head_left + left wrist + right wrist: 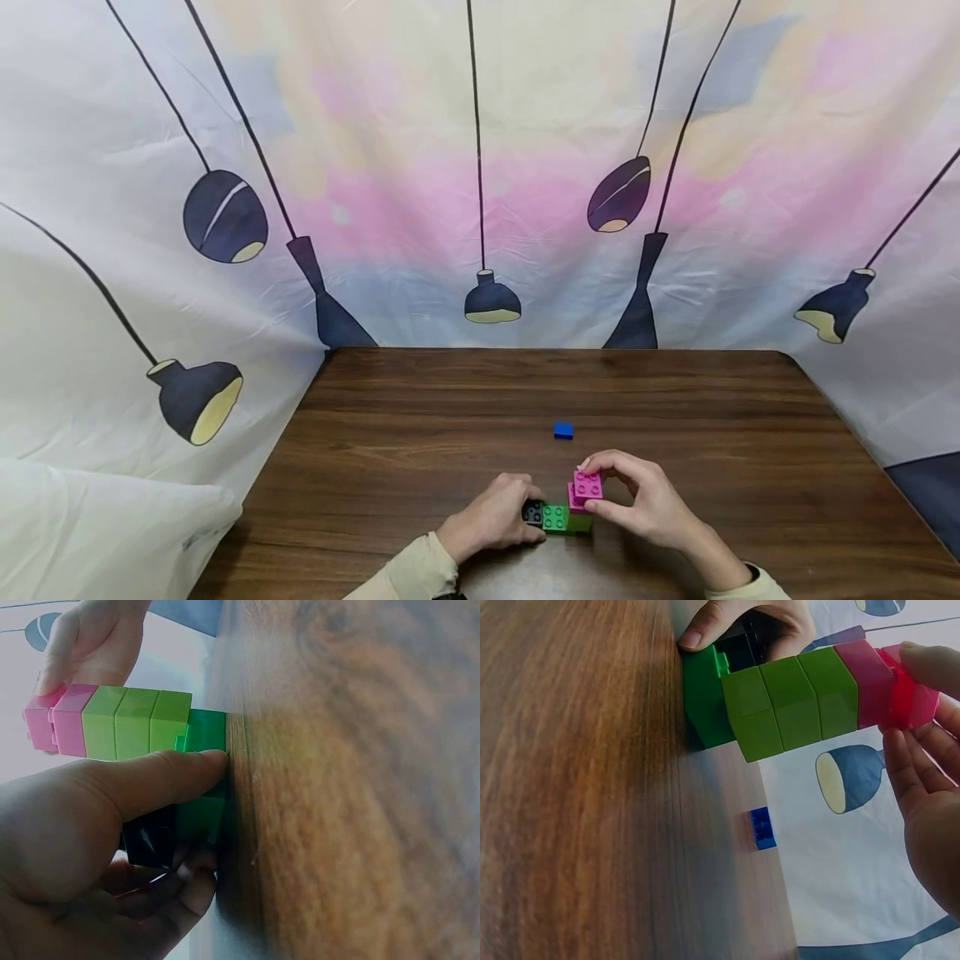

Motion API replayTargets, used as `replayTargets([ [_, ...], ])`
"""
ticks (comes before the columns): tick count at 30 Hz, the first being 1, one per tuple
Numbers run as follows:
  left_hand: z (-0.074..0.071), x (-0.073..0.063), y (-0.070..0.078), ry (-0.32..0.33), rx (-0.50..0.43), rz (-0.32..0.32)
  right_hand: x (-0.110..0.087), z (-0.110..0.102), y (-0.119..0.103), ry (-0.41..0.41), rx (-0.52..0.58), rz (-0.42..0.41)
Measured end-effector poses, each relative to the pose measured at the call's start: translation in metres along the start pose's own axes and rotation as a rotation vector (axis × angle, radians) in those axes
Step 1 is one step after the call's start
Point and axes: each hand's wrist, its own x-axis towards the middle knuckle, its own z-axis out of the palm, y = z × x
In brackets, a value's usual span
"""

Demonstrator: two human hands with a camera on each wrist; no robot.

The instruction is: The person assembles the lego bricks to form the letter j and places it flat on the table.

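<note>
In the head view my left hand (495,512) grips the near end of a brick build, its thumb and fingers around a black brick (532,512) and the green brick (555,518) beneath. From the other end of the green brick rises a stack of several lime bricks (790,701), topped by a pink brick (865,684). My right hand (651,502) pinches a second pink brick (588,484) between thumb and fingers at the top of this stack. Studs show in a narrow gap between the two pink bricks in the left wrist view.
A lone blue brick (563,431) lies on the brown wooden table (420,400), beyond the hands. Behind the table hangs a cloth (420,217) printed with lamps, and more cloth drapes along its left and right sides.
</note>
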Motion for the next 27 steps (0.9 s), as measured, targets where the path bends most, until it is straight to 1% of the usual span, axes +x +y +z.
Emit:
replayTargets([
  [5,-0.0011,0.0014,-0.0005,0.003,0.001,0.008,0.0007,-0.0004,0.001,0.006,0.005,-0.019],
  [13,-0.0029,0.0039,0.0003,-0.006,0.006,-0.008,0.0007,0.0001,0.0026,0.007,0.033,-0.052],
  [16,-0.0041,0.0048,0.0001,0.0,0.014,-0.008,0.002,0.0007,0.0039,0.013,0.043,-0.065],
  [22,-0.0021,-0.0012,-0.0001,-0.019,0.003,-0.033,0.0,0.0055,0.0066,0.006,0.046,-0.099],
  [25,0.0002,-0.0031,0.0006,-0.014,0.009,-0.029,-0.0027,0.007,0.0066,0.008,0.045,-0.098],
  [27,0.0004,-0.0023,0.0008,-0.007,0.015,-0.021,-0.0022,0.0068,0.0068,0.009,0.045,-0.117],
])
